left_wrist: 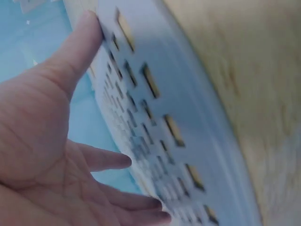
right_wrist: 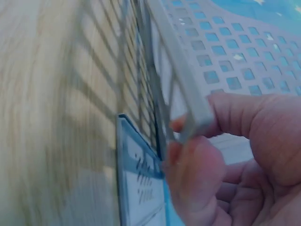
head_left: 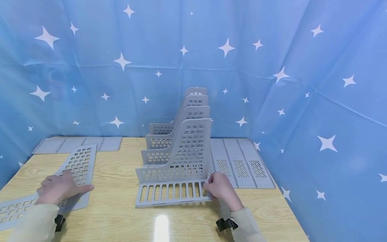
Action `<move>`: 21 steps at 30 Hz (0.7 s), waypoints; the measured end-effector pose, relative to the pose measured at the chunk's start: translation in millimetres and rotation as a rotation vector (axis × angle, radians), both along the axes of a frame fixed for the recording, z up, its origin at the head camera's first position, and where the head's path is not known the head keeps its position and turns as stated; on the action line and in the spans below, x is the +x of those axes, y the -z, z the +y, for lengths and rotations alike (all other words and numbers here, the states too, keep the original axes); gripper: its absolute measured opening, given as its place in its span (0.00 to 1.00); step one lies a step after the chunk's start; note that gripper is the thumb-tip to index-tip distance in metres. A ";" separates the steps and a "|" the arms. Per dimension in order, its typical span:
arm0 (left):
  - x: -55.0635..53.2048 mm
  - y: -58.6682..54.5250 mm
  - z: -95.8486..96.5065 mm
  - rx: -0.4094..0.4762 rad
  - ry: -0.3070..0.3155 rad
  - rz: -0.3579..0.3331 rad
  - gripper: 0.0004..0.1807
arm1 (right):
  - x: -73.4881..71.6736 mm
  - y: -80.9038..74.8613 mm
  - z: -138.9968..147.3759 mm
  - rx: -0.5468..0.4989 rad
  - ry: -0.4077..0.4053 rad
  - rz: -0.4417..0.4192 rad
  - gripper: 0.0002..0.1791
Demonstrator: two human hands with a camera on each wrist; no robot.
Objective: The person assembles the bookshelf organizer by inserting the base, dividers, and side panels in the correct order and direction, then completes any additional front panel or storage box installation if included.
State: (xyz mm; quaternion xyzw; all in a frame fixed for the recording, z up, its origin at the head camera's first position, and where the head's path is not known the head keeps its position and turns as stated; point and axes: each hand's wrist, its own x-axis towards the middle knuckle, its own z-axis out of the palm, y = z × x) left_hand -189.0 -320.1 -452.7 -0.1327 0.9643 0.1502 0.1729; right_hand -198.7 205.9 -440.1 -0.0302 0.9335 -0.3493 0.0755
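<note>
A grey file rack point(head_left: 188, 151) stands at mid worktop point(head_left: 112, 188); its row of dividers runs from the near side toward the far edge, each tall end right, low end left. Its slotted strip point(head_left: 173, 202) has its long axis left to right. The right hand point(head_left: 222, 186) pinches the strip's right end. Near the left edge, the left hand point(head_left: 58, 188), fingers extended, touches a holed panel point(head_left: 80, 168) whose tall part points far-edgeward.
</note>
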 end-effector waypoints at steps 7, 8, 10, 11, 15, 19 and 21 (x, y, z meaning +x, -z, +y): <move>-7.4 3.7 -9.6 0.025 -0.029 0.043 0.83 | -4.5 7.2 -3.6 -0.010 0.076 0.013 0.14; -8.6 4.2 -10.2 0.037 -0.051 0.061 0.84 | -5.0 8.9 -3.2 -0.010 0.073 0.016 0.14; -11.0 4.6 -10.8 0.053 -0.094 0.103 0.88 | -5.8 11.4 -2.5 -0.007 0.068 0.013 0.14; -12.0 4.4 -10.5 0.057 -0.112 0.122 0.90 | -6.1 12.4 -2.2 -0.006 0.066 0.009 0.14; -12.4 0.6 -8.0 0.093 -0.134 0.215 0.93 | -7.2 17.0 -1.2 0.006 0.053 0.000 0.15; -7.5 -10.7 -1.9 0.157 -0.108 0.323 0.92 | -7.5 20.5 -1.1 0.000 0.035 -0.003 0.16; -4.3 -18.1 4.8 0.199 -0.095 0.372 0.91 | -7.3 21.6 -0.9 -0.009 0.027 -0.008 0.16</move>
